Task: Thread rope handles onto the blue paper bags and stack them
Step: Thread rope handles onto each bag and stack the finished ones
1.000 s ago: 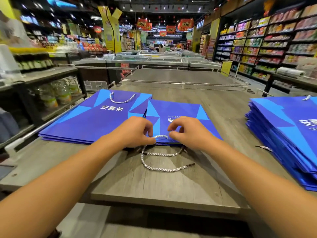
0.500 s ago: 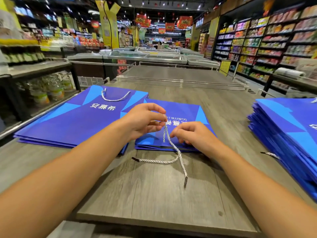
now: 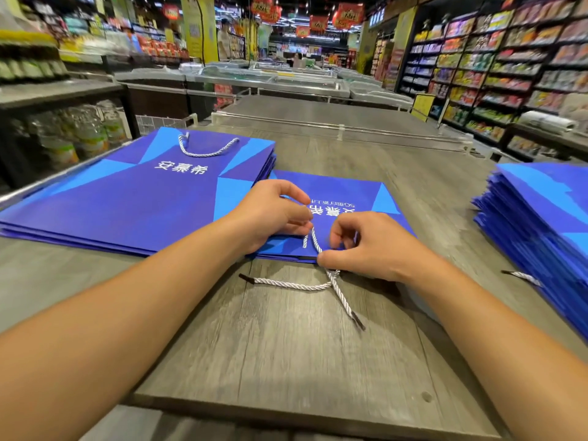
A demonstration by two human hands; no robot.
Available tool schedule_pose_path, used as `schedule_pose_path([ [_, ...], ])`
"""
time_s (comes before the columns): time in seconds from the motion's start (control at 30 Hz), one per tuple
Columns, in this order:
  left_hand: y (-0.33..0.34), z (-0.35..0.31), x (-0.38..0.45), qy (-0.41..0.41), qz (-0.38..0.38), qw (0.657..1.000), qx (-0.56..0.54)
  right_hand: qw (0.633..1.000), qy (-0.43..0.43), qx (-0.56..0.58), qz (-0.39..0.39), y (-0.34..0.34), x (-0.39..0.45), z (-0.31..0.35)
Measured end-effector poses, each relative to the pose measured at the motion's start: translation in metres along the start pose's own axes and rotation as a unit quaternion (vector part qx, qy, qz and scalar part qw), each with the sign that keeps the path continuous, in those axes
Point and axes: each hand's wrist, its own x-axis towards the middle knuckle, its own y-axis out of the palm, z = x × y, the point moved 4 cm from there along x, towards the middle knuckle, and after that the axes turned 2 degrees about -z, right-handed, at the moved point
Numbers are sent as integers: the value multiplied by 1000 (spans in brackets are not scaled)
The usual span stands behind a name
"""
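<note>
A flat blue paper bag (image 3: 346,198) lies on the grey wooden table (image 3: 286,345), its near edge toward me. A white twisted rope (image 3: 296,284) with black tips trails from that edge onto the table. My left hand (image 3: 273,214) pinches the rope above the bag's near edge. My right hand (image 3: 372,246) pinches the same rope lower down, at the bag's edge. To the left lies a stack of blue bags (image 3: 133,192), the top one fitted with a white rope handle (image 3: 206,148).
A thick pile of flat blue bags (image 3: 541,218) sits at the right, a loose rope end (image 3: 521,276) sticking out beside it. Freezer cabinets (image 3: 270,81) stand beyond the table. Shop shelves (image 3: 496,68) run along the right, bottle shelves (image 3: 63,132) at the left.
My left hand lifted off the table with the rope, which now runs up from the bag's near edge. The rope's loop on the table pulled straighter. The view shifted closer.
</note>
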Motion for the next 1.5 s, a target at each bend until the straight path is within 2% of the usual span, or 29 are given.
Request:
schedule_pose_path([
  [0.17,4,-2,-1,30,-9,997,66,998,-33,51,15,1,1,4],
  [0.27,3,-1,-1,51,-22,993,106,992,-5,122,-2,1,4,-3],
  [0.43,3,-14,-9,177,-91,950,242,930,103,336,-107,-9,12,-22],
  [0.63,31,-14,-26,207,14,923,323,868,155,454,-124,-10,11,-25],
  [0.77,34,-11,-25,185,19,921,343,858,161,472,-122,-11,9,-23],
  [0.87,34,-12,-23,162,12,926,340,857,162,473,-125,-11,9,-22],
  [0.97,27,-14,-22,125,1,961,248,859,160,466,-137,-14,9,-24],
  [1.07,19,-18,-22,115,-11,982,151,897,118,405,-132,-17,8,-21],
  [1.23,18,-20,-22,138,-25,986,91,945,55,312,-79,-14,5,-13],
  [1.4,20,-19,-21,146,-14,985,89,958,27,280,-52,-12,3,-10],
  [1.5,20,-19,-21,148,-26,985,87,955,40,287,-69,-13,3,-12],
])
